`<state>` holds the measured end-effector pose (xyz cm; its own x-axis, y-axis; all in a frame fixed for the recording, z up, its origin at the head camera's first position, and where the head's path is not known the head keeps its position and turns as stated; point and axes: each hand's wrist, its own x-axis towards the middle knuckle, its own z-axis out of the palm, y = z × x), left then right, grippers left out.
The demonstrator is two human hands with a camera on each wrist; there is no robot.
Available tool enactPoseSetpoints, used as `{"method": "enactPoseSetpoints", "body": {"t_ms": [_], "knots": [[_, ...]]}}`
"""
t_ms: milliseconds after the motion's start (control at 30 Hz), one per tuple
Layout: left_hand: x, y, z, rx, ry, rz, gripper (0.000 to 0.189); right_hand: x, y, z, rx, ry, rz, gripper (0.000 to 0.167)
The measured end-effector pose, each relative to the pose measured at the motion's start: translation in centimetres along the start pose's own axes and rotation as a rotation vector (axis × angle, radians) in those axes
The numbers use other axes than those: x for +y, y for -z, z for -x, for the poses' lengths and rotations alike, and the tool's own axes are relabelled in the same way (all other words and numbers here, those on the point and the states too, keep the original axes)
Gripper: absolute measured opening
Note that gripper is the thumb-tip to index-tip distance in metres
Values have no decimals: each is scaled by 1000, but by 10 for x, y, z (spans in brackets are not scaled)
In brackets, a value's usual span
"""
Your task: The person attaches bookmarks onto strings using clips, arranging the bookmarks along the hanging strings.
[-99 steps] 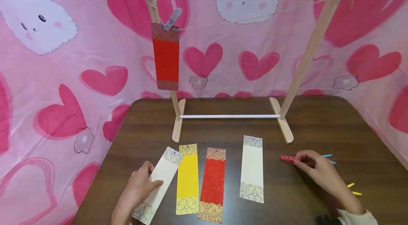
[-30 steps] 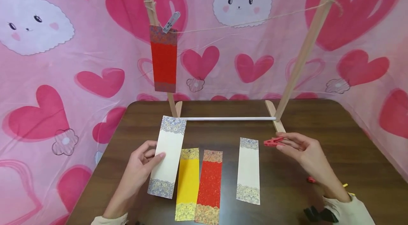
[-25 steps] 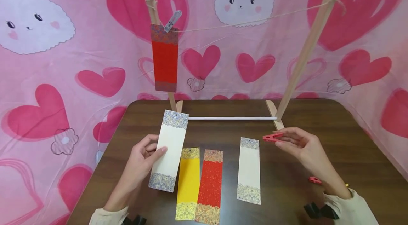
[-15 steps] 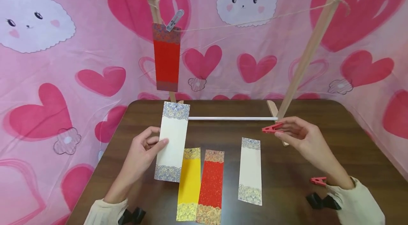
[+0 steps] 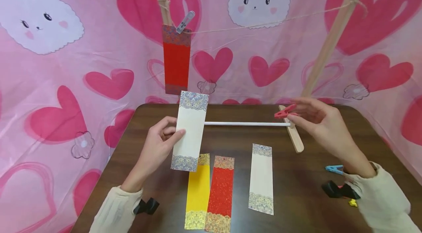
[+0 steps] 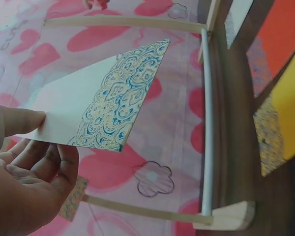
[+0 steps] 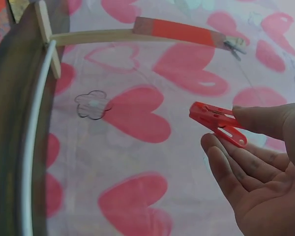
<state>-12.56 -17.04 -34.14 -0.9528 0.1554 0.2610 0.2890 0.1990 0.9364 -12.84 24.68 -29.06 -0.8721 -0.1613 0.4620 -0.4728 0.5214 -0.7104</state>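
My left hand (image 5: 161, 148) pinches a white card strip (image 5: 191, 126) with patterned bands at both ends, thumb in front and fingers behind. The strip is raised above the table, tilted slightly. In the left wrist view, the strip (image 6: 83, 93) is seen at an angle with its blue-patterned end pointing away from the hand. My right hand (image 5: 324, 126) holds a red clothespin (image 5: 284, 112) between thumb and fingers, in the air near the rack's right post. A string (image 5: 244, 28) runs between the posts; a red strip (image 5: 176, 59) hangs at its left end under a grey clothespin (image 5: 185, 22).
Yellow (image 5: 197, 192), red (image 5: 221, 192) and white (image 5: 261, 178) strips lie on the brown table (image 5: 296, 203). A blue clothespin (image 5: 334, 169) and a partly covered yellow one (image 5: 352, 202) lie by the right forearm. The rack's white bar (image 5: 247, 124) crosses low between its wooden feet.
My left hand has picked the white strip up from the table and raised it forward and rightward. My right hand has lifted the red clothespin from the table, also moving up.
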Motion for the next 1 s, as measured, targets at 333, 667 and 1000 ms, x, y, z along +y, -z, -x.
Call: {"method": "enactPoseSetpoints", "body": {"t_ms": [333,667,1000], "knots": [[10,-14,-29,29,-75,63,26,-22,3,-30,-1,87,4,39],[14,-23,-48,51,-143,87,25,-36,3,-54,26,115,-29,39],[19,-26,-76,84,-213,85,23,-63,-8,-96,12,207,-75,33]]}}
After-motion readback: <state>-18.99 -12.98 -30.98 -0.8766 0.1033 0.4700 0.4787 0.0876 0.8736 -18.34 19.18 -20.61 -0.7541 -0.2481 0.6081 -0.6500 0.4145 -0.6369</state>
